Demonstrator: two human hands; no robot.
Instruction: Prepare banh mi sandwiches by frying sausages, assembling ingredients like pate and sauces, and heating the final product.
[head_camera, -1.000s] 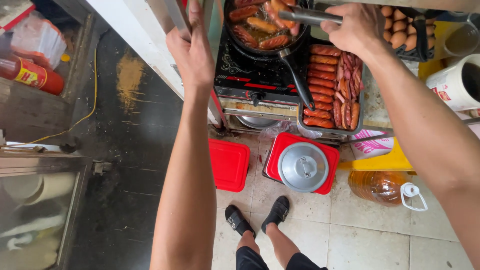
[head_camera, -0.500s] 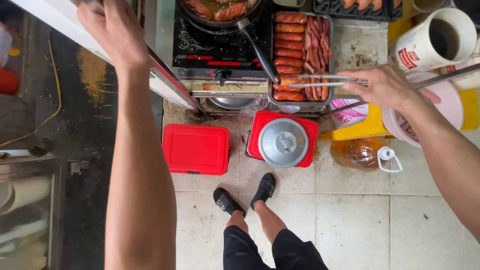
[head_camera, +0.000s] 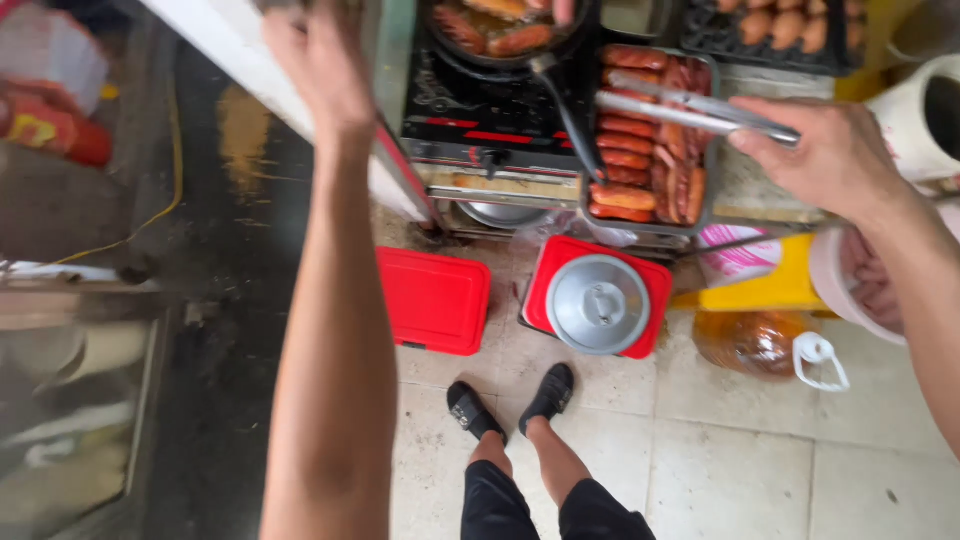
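while the right hand (head_camera: 835, 155) grips metal tongs (head_camera: 690, 108) over the tray of sausages (head_camera: 640, 165), tips near closed, the left hand (head_camera: 318, 62) rests on the white counter edge (head_camera: 225, 50), its fingers out of view. advice: pinch one sausage mid-length, lift level toward the frying pan (head_camera: 500, 30).

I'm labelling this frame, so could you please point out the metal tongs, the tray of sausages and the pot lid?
metal tongs (head_camera: 690, 108), head view, mid-arm.
tray of sausages (head_camera: 712, 190), head view, right rim.
pot lid (head_camera: 598, 304), head view, centre knob.
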